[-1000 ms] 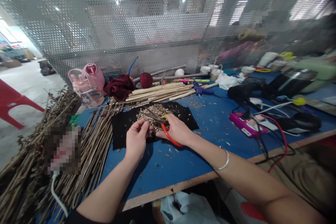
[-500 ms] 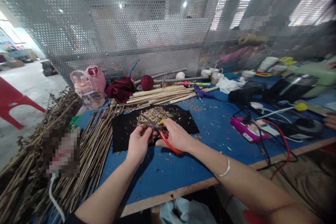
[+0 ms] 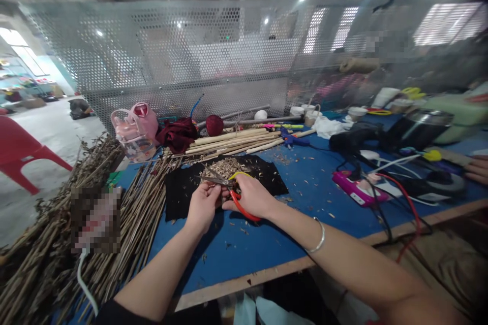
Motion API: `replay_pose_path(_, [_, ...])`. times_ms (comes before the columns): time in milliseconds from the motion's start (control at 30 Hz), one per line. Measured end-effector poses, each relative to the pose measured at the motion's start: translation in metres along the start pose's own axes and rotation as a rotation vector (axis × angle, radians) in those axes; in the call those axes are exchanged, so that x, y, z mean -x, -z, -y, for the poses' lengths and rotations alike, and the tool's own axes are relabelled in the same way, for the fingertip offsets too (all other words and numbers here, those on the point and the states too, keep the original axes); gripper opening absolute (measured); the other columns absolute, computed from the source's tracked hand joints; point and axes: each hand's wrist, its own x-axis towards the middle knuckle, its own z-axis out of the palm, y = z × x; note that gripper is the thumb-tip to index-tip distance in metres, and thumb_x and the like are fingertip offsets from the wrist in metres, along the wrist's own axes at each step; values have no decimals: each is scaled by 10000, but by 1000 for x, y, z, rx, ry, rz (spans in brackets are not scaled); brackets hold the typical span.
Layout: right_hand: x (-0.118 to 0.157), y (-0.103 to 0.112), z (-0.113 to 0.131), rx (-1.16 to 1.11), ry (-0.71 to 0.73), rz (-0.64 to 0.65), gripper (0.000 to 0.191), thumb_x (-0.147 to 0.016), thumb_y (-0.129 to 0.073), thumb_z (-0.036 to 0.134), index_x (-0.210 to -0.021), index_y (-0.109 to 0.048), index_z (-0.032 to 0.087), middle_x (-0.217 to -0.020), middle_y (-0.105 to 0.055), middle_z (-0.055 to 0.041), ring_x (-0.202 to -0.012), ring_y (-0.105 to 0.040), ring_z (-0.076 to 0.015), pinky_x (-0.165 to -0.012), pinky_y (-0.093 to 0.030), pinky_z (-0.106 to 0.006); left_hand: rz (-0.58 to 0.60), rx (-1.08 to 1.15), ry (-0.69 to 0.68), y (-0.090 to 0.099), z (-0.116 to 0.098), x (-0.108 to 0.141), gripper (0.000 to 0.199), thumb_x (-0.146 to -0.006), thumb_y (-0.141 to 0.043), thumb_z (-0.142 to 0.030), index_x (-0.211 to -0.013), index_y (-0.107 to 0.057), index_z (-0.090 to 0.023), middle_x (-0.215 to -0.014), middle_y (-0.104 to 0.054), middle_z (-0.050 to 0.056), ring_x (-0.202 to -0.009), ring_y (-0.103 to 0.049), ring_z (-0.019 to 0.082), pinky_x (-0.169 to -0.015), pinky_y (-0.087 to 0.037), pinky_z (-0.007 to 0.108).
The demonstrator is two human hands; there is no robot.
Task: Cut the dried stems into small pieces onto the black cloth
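My right hand (image 3: 253, 197) is wrapped round the red and yellow handles of a pair of scissors (image 3: 224, 181), whose blades point left and stand apart. Beside the blades, my left hand (image 3: 204, 204) has its thumb and fingertips pressed together; whatever it holds is too small and hidden to name. Both hands are over the near part of a black cloth (image 3: 177, 190) on the blue table. A heap of short cut pieces of stem (image 3: 224, 166) lies on the cloth just beyond the blades.
Long dry stems (image 3: 129, 228) cover the left side. Behind the cloth lie pale sticks (image 3: 232, 141), a dark red ball (image 3: 214, 125) and a blue glue gun (image 3: 293, 137). A magenta power strip (image 3: 356, 190) with cables stands right. Another person's hand (image 3: 478, 168) shows at the right edge.
The view has tilted up slightly, showing more of the background. The scissors' handles are spread wider, with the yellow one further out; both hands remain over the cloth.
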Motion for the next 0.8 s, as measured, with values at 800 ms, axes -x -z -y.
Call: replay_pose_path(800, [1,-5,-6,188,-174,134,589,-667,-425,757,-811,-545,199,-792,-657,-83,-729,-629,-237,-529,-370,-264,7,-113,51,9,5,-8,263,-610,-707,-300,-726,-536,-138,-673,-640,38,-528,-595,98,-498,-472,202])
